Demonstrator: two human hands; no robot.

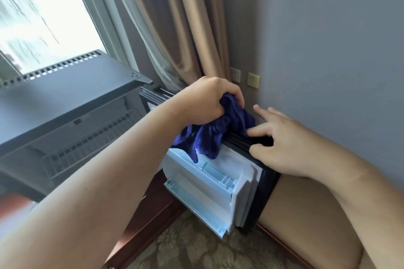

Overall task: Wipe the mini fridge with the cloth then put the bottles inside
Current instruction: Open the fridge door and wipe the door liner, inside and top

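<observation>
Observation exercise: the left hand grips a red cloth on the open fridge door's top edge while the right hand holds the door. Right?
The cloth is dark blue, not red, as the head view shows; the left hand, right hand and fridge door are as stated.

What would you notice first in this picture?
A crumpled dark blue cloth sits in the middle, gripped by the left hand and draped over the top edge of the open white-lined fridge door. The right hand holds that door's black edge just beside it. The black metal mini fridge stands to the left, below the bright window.
</observation>
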